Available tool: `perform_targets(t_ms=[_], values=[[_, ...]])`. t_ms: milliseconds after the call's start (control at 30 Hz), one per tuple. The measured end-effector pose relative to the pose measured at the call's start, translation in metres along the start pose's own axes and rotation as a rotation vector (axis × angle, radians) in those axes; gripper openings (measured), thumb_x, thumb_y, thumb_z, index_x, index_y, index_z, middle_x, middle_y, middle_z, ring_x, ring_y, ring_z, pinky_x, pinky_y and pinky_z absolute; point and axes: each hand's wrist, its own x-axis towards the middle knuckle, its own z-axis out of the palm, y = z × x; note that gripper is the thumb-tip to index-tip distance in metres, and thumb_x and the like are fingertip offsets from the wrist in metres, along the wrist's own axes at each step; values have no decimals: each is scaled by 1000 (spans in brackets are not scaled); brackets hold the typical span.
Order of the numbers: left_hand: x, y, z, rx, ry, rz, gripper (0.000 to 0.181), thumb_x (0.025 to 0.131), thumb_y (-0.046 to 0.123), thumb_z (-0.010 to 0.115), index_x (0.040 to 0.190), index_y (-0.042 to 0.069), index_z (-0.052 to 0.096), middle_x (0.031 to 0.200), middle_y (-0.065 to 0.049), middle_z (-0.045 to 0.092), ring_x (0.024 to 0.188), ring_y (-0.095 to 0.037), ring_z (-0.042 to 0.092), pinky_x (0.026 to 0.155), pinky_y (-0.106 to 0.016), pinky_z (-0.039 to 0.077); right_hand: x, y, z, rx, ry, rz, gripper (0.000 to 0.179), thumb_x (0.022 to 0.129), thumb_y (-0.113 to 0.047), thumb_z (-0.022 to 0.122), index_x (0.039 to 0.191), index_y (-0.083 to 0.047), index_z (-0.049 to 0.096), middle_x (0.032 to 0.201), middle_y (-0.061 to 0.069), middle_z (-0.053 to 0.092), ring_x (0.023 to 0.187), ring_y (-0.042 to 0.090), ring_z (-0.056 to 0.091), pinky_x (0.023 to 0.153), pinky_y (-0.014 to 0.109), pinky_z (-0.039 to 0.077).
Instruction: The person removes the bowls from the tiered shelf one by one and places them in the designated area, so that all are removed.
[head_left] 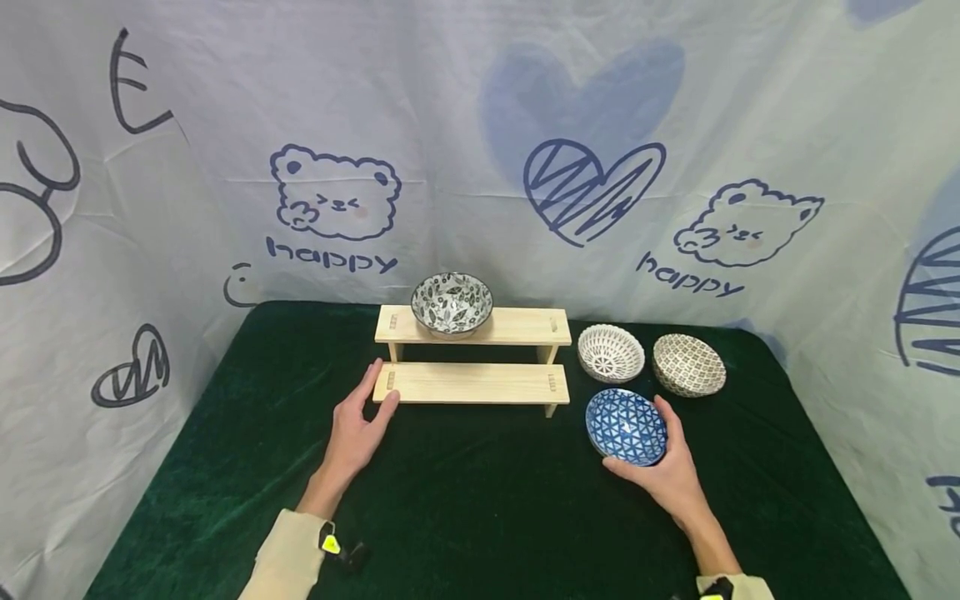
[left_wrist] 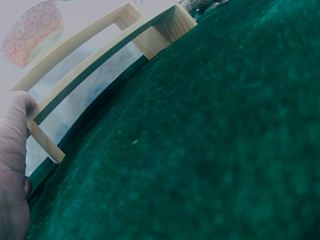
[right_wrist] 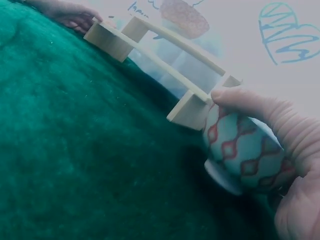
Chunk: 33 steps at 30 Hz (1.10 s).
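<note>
In the head view a small bowl [head_left: 626,427] with a blue-and-white triangle pattern inside is gripped by my right hand [head_left: 671,471], thumb at its near rim and fingers at its right side. The right wrist view shows the bowl's pale outside [right_wrist: 242,150] with reddish diamonds; it is tilted, with a dark shadow below. My left hand [head_left: 356,429] holds the left end of a two-tier wooden stand [head_left: 472,383], thumb at the lower board's front edge, fingers at its back left. A bowl with dark leaf patterns [head_left: 452,304] sits on the upper board.
Right of the stand, a white patterned bowl [head_left: 611,353] and a beige patterned bowl [head_left: 688,365] sit side by side on the dark green cloth [head_left: 480,517]. Behind the table hangs a pale printed curtain [head_left: 465,108].
</note>
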Motion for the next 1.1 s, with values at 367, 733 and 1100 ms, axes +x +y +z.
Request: perform_targets(t_ms=[367,733,1100], values=[[0,0,-1,-2,9,0,68,106,37,63,161,7,39,166,-11,38,154,-31,35,124,-57,29,4,-15,-11,20,17,-116,112,85,-19,88,167,-11,13,171,20,22,157,44,19,125,63,20],[1,0,-1,-1,7,3,67,106,37,63,161,8,40,166,-13,39,154,-31,35,124,-57,29,13,-39,-21,0,7,-288,100,90,-14,83,167,-18,20,170,14,29,155,38,28,110,3,24],[1,1,0,0,3,-4,67,106,38,63,161,9,40,166,-12,39,154,-30,35,124,-56,29,23,-75,11,193,-175,-430,98,87,-2,83,165,-11,24,168,16,32,155,35,30,118,13,29]])
